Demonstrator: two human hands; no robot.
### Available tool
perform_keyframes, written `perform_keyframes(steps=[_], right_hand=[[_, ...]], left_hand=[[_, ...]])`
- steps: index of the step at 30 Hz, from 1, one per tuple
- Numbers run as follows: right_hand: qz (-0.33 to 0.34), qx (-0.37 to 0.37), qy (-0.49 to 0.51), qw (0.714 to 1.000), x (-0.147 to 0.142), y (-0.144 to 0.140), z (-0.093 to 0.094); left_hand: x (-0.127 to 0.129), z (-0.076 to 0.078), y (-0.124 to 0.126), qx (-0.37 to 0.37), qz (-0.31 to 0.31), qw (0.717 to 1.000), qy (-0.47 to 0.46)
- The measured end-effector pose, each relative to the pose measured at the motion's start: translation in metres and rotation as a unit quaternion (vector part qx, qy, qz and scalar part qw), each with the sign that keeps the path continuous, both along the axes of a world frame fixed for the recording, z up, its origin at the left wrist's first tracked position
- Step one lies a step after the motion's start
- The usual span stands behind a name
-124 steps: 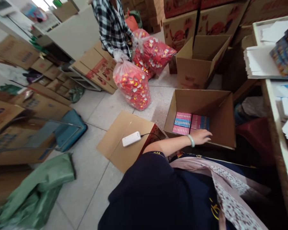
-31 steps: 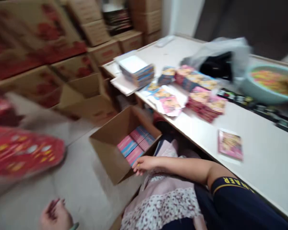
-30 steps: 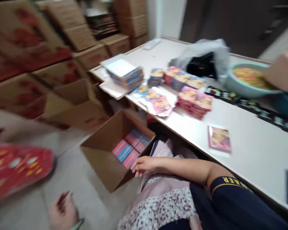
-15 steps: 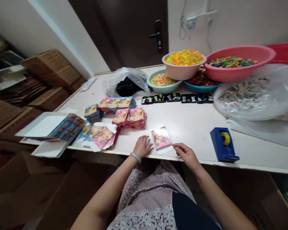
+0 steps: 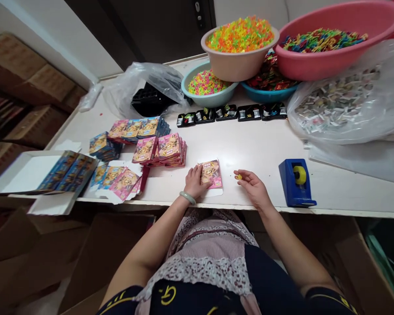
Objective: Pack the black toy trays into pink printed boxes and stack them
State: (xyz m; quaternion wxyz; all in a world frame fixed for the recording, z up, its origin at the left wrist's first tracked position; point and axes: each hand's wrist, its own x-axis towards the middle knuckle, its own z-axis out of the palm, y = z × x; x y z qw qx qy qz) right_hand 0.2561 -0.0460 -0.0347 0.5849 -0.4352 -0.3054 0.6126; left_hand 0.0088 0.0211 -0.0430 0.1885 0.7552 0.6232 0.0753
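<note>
A flat pink printed box (image 5: 211,171) lies near the table's front edge, a white flap at its near end. My left hand (image 5: 195,181), with a pale green bangle at the wrist, is closed on the box's left side, thumb over its face. To the right of the box, my right hand (image 5: 252,186) is raised a little and pinches a small yellow piece (image 5: 238,176) between thumb and fingertips. The piece is too small to name exactly. Right of that hand stands a blue tape dispenser (image 5: 292,181) with a yellow roll.
Stacks of pink boxes (image 5: 169,146) and blue boxes (image 5: 101,143) stand left, beside an open white carton (image 5: 19,168). Behind are black trays (image 5: 226,113), a peach basin (image 5: 239,61), a pink basin (image 5: 328,61), other bowls and a clear bag (image 5: 341,109) of small packets.
My left hand has moved onto the pink box's left side. My right hand has come away from the box and shows a small yellow piece in its fingers. The view has tilted downward.
</note>
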Motion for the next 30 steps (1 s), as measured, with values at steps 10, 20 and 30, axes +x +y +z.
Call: perform_keyframes(steps=[10,20,30], right_hand=[[0.006,0.049,-0.422,0.905,0.016,0.025,-0.020],[-0.044,0.054,-0.525,0.848,-0.014,0.042,-0.015],[-0.027,-0.010,-0.362,0.932,-0.075,0.057,-0.021]], left_hand=[[0.001,0.019,0.056,-0.043,0.031,0.997,-0.051],[-0.014,0.003,0.052,-0.039,0.016,0.987,-0.156],[-0.011,-0.003,0.029,-0.068,0.096,0.920,-0.373]])
